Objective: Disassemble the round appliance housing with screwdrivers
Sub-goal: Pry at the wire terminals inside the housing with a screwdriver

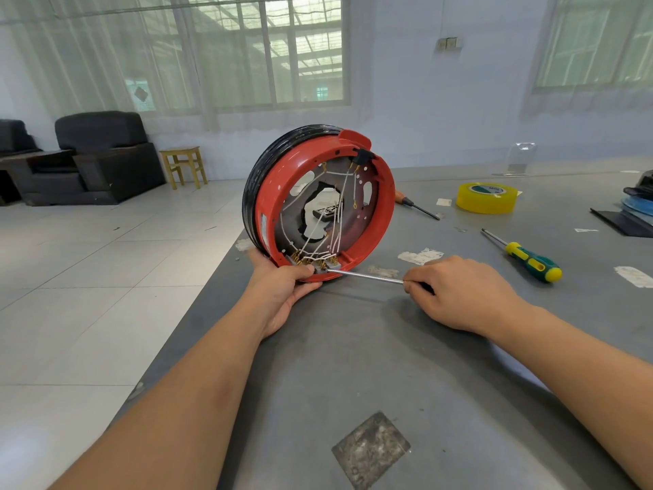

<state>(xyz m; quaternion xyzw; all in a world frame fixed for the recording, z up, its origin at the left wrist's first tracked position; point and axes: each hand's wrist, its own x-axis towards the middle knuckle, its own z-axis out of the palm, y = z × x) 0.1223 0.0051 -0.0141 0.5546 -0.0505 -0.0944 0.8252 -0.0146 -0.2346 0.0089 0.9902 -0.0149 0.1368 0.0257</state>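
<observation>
Right hand (463, 295) closed around the handle of a long-shaft screwdriver (364, 276); handle hidden in the fist, shaft runs left, tip at the terminal block (314, 263) on the lower inner rim. Left hand (282, 291) cupped under the bottom edge of the round housing (318, 203), thumb on the rim, holding it upright on its edge at the near-left corner of the table (388, 366).

Housing: red ring facing camera, black ring behind. Interior is open: bottom cover already off, white wires (339, 192) and brass terminals exposed. Red and black parts are joined, wires connected. Judged mid-task: opened, internal fasteners left.

On table, well apart to the right: yellow-green screwdriver (523, 256), orange-handled screwdriver (417, 205), roll of yellow tape (487, 198). No loose screws discernible
</observation>
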